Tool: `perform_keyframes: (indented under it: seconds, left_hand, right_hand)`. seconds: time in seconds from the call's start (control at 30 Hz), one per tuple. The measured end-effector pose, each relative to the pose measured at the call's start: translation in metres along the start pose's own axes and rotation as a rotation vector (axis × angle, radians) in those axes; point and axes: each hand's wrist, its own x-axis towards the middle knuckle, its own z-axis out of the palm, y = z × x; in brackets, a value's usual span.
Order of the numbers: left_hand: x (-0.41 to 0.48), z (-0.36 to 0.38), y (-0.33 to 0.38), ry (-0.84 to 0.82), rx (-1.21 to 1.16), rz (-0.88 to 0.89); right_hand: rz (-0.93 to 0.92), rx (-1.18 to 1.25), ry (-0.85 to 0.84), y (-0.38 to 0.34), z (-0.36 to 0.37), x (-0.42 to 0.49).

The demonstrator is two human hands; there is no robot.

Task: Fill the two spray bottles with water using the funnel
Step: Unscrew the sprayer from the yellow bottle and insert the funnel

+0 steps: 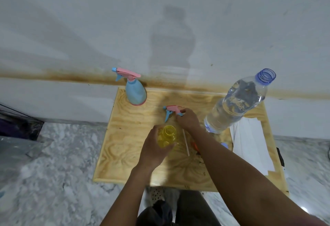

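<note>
A yellow spray bottle (168,136) stands open-mouthed in the middle of the wooden board (125,136); my left hand (153,150) grips its body. My right hand (188,119) pinches the pink and blue spray head (172,110), lifted off the yellow bottle, its white dip tube (186,142) trailing down to the board. A blue spray bottle (135,91) with its pink head on stands at the board's far left. A large clear water bottle (237,100), uncapped and mostly full, stands at the right. An orange thing (195,147), perhaps the funnel, is mostly hidden under my right forearm.
A blue cap (224,145) lies by the water bottle's base. White paper sheets (250,143) cover the board's right side. The board sits on a marble floor against a white wall. A dark object (17,125) lies at the left.
</note>
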Motion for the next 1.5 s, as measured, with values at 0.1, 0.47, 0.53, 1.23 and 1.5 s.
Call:
perform_keyframes:
  seconds: [0.1, 0.47, 0.53, 1.23, 1.5]
  left_hand:
    - [0.001, 0.001, -0.002, -0.003, 0.004, 0.005]
    - [0.001, 0.002, -0.007, -0.006, -0.007, 0.033]
    - [0.001, 0.002, -0.007, -0.005, -0.01, 0.033]
    - [-0.004, 0.002, 0.001, 0.017, 0.05, 0.051]
    - [-0.014, 0.004, 0.004, 0.035, 0.048, 0.151]
  right_hand:
    - [-0.001, -0.001, 0.016, 0.0, 0.001, 0.0]
    - [-0.037, -0.096, 0.056, 0.011, -0.001, -0.005]
    - [-0.05, -0.103, 0.047, 0.012, -0.001, -0.008]
    - [-0.081, -0.117, 0.522, 0.096, -0.042, -0.134]
    - [0.043, 0.005, 0.363, 0.119, -0.044, -0.117]
